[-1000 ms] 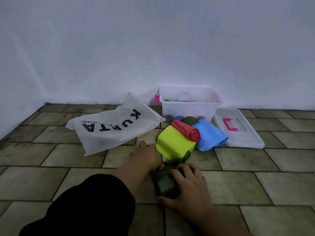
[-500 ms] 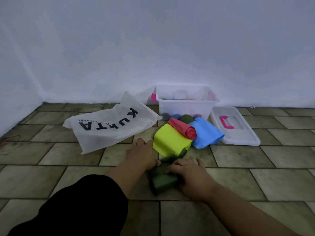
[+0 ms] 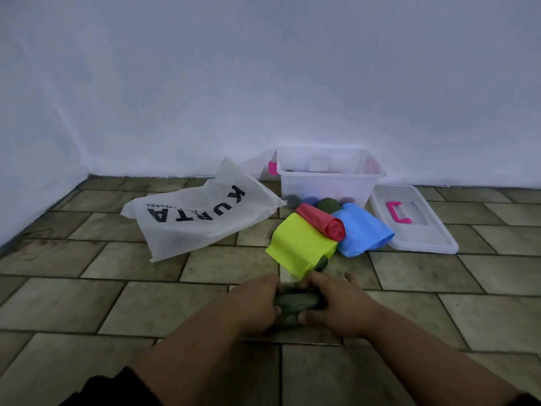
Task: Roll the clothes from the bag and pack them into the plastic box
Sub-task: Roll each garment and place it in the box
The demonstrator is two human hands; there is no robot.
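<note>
Green cloth roll (image 3: 295,302), head view: your left hand (image 3: 254,305) and right hand (image 3: 339,310) each clasp an end, fingers curled round it, on the tiled floor (image 3: 146,303). The plastic box (image 3: 322,187) stands beyond, against the wall (image 3: 263,83).

Tiled floor (image 3: 87,303): white bag (image 3: 199,218), plastic box (image 3: 322,186), lid (image 3: 424,235), yellow cloth (image 3: 301,247), blue cloth (image 3: 363,235), dark green roll (image 3: 295,301)

Nearest, a dark green cloth roll (image 3: 295,301); white bag (image 3: 199,221) at left; open translucent plastic box (image 3: 322,187) behind folded coloured clothes (image 3: 301,247).
</note>
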